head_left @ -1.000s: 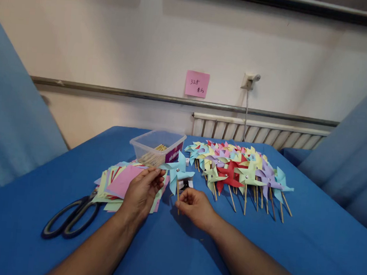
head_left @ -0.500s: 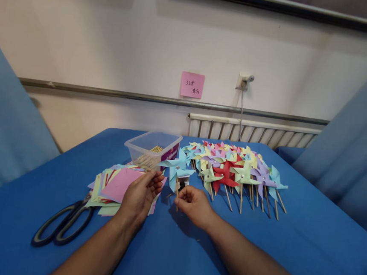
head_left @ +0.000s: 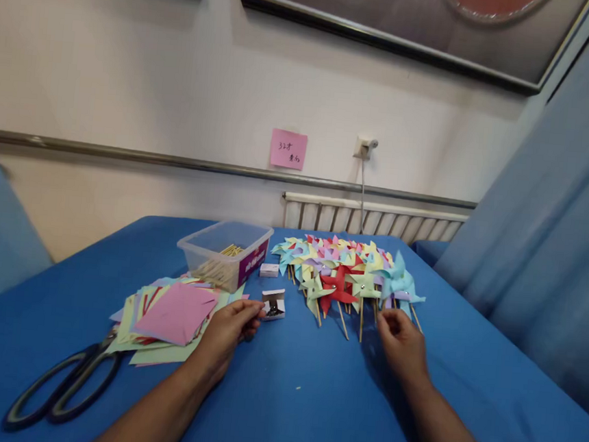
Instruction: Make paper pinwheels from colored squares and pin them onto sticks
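My right hand [head_left: 401,342] is closed around the stick of a light-blue paper pinwheel [head_left: 396,279]. The pinwheel is held upright at the right end of a crowd of paper pinwheels [head_left: 339,285] in red, green, purple, yellow and pink. My left hand [head_left: 232,329] has thumb and fingers pinched together, its tips at the left edge of a small open white box [head_left: 273,303] with dark little pieces inside. Whether anything sits in that pinch is too small to tell. Left of this hand lies a loose stack of coloured paper squares [head_left: 178,312].
Black-handled scissors [head_left: 70,381] lie at the left, blades partly under the paper. Behind the stack stands a clear plastic tub [head_left: 224,253] with wooden sticks. A second small box [head_left: 269,270] is beside it. Everything lies on a blue-covered table [head_left: 298,414] against the wall.
My right hand has carried the blue pinwheel rightward to the end of the pinwheel group. My left hand has come to the small open box. The view has shifted right and up.
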### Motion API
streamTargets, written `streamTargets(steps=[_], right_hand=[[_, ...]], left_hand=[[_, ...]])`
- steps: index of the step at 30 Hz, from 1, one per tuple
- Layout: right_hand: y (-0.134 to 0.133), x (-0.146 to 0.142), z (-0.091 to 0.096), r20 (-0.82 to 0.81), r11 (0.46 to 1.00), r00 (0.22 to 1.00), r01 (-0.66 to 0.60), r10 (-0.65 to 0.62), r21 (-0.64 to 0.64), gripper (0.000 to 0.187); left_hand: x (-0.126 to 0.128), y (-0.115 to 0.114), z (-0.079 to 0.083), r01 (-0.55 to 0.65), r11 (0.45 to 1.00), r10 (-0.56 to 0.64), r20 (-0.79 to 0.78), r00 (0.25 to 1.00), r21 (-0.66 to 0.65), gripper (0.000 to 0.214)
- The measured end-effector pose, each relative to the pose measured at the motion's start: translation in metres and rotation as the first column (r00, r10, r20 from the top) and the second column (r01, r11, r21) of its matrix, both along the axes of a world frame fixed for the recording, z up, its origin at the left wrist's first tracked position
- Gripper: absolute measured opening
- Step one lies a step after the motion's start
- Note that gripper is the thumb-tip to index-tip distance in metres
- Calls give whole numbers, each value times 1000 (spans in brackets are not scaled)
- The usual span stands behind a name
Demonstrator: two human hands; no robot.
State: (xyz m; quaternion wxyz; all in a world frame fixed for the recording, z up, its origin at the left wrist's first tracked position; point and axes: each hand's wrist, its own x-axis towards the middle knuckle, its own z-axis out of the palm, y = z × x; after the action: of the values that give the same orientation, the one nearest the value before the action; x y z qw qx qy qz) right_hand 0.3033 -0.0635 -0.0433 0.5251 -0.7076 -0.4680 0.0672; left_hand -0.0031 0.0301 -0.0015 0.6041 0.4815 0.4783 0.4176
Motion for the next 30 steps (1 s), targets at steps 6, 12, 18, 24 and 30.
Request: streamTargets(steps=[6,12,18,24,30], right_hand=[[-23,68,-20,177,905,949,303,-259,-299,29],[-17,77,-21,249,806,931,358,-268,-471,28],[-17,77,-19,279,769,920,385,-276,-510,30],[-20,82,-27,285,765,924,373,-255,-525,32],[-26,87,-35,350,770,888,441,-299,-461,43]], left_hand=[[1,5,-4,28,999,-27,-50,998,26,31],[0,9,-3,17,1000,-15,-73,997,24,34],[3,8,-5,52,996,-42,-133,990,70,31],[7,1,-11,221,953,-149,-312,938,209,17],[5,-4,-19,348,899,-194,-468,862,267,18]])
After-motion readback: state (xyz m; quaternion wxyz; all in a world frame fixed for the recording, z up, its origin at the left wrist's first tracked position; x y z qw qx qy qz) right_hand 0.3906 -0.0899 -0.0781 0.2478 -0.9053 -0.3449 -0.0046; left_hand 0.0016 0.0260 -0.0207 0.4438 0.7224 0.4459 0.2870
